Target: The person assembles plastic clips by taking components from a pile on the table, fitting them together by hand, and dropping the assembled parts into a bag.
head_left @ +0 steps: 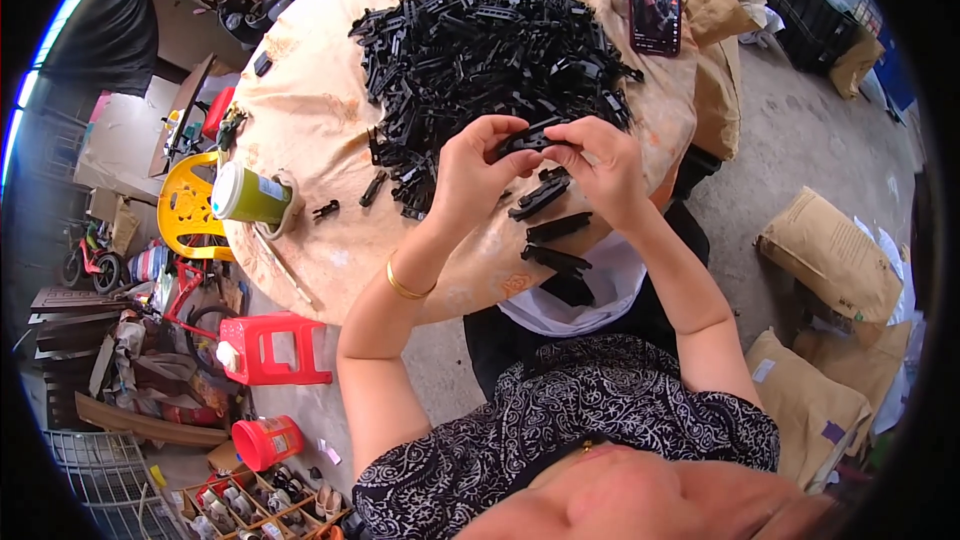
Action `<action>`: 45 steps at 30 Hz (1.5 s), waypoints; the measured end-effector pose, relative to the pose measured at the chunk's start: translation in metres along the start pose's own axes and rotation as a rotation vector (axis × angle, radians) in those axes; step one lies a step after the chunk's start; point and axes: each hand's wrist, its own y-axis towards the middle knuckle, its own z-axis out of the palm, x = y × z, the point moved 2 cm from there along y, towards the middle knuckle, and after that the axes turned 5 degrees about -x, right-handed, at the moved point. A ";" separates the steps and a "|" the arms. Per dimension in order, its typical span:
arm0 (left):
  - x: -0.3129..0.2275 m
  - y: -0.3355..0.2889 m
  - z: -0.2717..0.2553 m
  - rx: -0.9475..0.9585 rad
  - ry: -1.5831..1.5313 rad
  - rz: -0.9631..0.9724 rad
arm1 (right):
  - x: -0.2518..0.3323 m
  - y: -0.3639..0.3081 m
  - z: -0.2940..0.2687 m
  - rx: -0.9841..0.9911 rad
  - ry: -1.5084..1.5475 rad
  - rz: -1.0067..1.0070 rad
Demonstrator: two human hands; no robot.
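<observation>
black part [532,139] is held by left hand [476,165] and right hand [608,168].

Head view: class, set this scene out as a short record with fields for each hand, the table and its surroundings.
Left hand: gripping a small black part
Right hand: gripping the same part
Pile: many black pieces, heaped beyond the hands
Surface: round table, peach tablecloth
Table's left: green cup, white lid
Far right of table: upright phone, screen lit
Floor, left: red stool, yellow chair
</observation>
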 end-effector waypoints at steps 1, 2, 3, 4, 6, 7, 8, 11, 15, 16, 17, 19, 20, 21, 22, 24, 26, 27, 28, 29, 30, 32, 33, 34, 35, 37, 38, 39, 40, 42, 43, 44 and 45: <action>-0.002 0.000 0.000 -0.002 0.055 0.029 | -0.001 -0.001 -0.001 0.000 -0.080 -0.076; -0.003 -0.001 0.000 -0.003 0.110 0.058 | -0.001 -0.001 -0.002 0.000 -0.160 -0.151; -0.003 -0.002 -0.001 -0.006 0.111 0.056 | 0.002 0.002 -0.002 0.002 -0.158 -0.150; -0.004 -0.003 -0.002 -0.014 0.173 0.125 | 0.009 0.008 -0.004 -0.047 -0.240 -0.220; -0.003 -0.004 -0.003 -0.021 0.233 0.194 | 0.012 0.009 -0.007 -0.096 -0.325 -0.290; -0.001 -0.003 -0.004 -0.001 0.250 0.194 | 0.005 0.006 -0.006 0.060 -0.124 -0.099; 0.001 -0.003 -0.005 0.018 0.268 0.193 | 0.000 0.003 -0.005 0.214 0.079 0.091; -0.002 -0.004 -0.002 0.037 0.257 0.173 | 0.003 0.005 -0.010 0.229 0.017 0.065; -0.010 -0.007 0.004 0.043 0.306 0.218 | 0.002 0.004 -0.014 0.180 -0.046 -0.043; -0.010 -0.008 0.004 0.038 0.324 0.231 | 0.001 0.002 -0.013 0.178 -0.046 -0.042; -0.010 -0.008 0.004 0.033 0.341 0.244 | 0.000 0.001 -0.012 0.167 -0.010 0.000; -0.005 -0.005 0.003 0.056 0.274 0.234 | -0.003 -0.001 -0.011 0.157 0.030 0.040; -0.003 -0.004 0.002 0.077 0.206 0.225 | -0.005 -0.001 -0.012 0.154 0.024 0.027; 0.000 -0.002 0.001 0.075 0.206 0.224 | -0.004 -0.001 -0.012 0.152 0.019 0.016; 0.002 -0.002 -0.001 0.094 0.213 0.203 | -0.002 -0.001 -0.013 0.154 0.021 0.016; 0.002 -0.004 -0.002 0.106 0.221 0.181 | 0.000 0.000 -0.014 0.270 0.084 0.149; 0.002 -0.013 -0.002 0.069 0.258 0.108 | -0.010 -0.002 -0.023 0.344 0.229 0.238; 0.002 -0.017 -0.002 0.089 0.339 0.171 | -0.016 -0.002 -0.027 0.413 0.369 0.327; 0.002 -0.023 -0.002 0.149 0.459 0.193 | -0.020 -0.001 -0.030 0.418 0.373 0.324; 0.000 -0.029 0.000 0.176 0.563 0.270 | -0.022 0.001 -0.032 0.456 0.106 0.147; -0.002 -0.035 0.001 0.205 0.668 0.345 | -0.023 0.000 -0.031 0.485 -0.160 -0.031; 0.001 -0.032 -0.001 0.253 0.701 0.532 | -0.024 -0.004 -0.025 0.473 -0.184 -0.134; 0.000 -0.029 -0.004 0.231 0.662 0.435 | -0.020 -0.005 -0.023 0.490 -0.245 -0.143; -0.001 -0.025 -0.009 0.211 0.621 0.338 | -0.017 -0.006 -0.021 0.506 -0.306 -0.152; 0.000 -0.015 -0.022 0.052 0.639 0.271 | -0.018 -0.006 -0.020 0.508 -0.305 -0.150; 0.000 0.005 -0.055 -0.369 1.132 0.444 | -0.019 -0.003 -0.018 0.479 -0.417 -0.159; 0.002 0.014 -0.069 -0.438 1.329 0.332 | -0.020 -0.004 -0.017 0.477 -0.420 -0.157; 0.009 0.018 -0.086 -0.467 1.446 0.274 | -0.020 -0.005 -0.016 0.431 -0.405 -0.159; 0.014 0.022 -0.098 -0.468 1.448 0.276 | -0.021 -0.005 -0.015 0.386 -0.391 -0.161; 0.023 0.028 -0.114 -0.366 1.240 0.190 | -0.022 -0.006 -0.014 0.315 -0.317 -0.117; 0.025 0.028 -0.115 -0.417 1.233 0.261 | -0.022 -0.006 -0.015 0.246 -0.243 -0.072; 0.027 0.029 -0.119 -0.416 1.233 0.261 | -0.020 -0.006 -0.015 0.246 -0.243 -0.071; 0.025 0.030 -0.121 -0.441 1.193 0.256 | -0.018 -0.005 -0.016 0.250 -0.168 -0.024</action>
